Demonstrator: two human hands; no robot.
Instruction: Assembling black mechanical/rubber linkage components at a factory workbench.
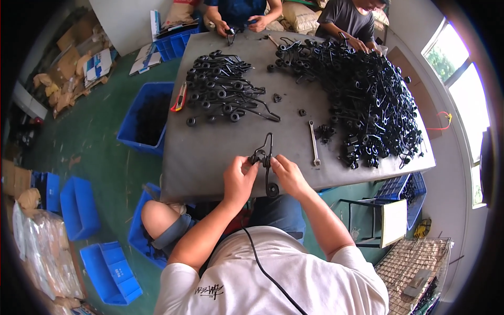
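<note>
My left hand and my right hand meet at the near edge of the table, both closed on a black bent-rod bracket. Its narrow wire loop points away from me, and a round eyelet hangs at its near end. Fingertips of both hands pinch the dark fittings in its middle; their exact shape is partly covered. Ahead and to the left lie several similar black rod brackets in rows. A large heap of black rod parts covers the table's right side. An open-end wrench lies right of my hands.
On the grey table are a red utility knife and small black fittings. A blue bin with dark contents stands left, other blue bins on the floor. Two people work across the table. A stool stands right.
</note>
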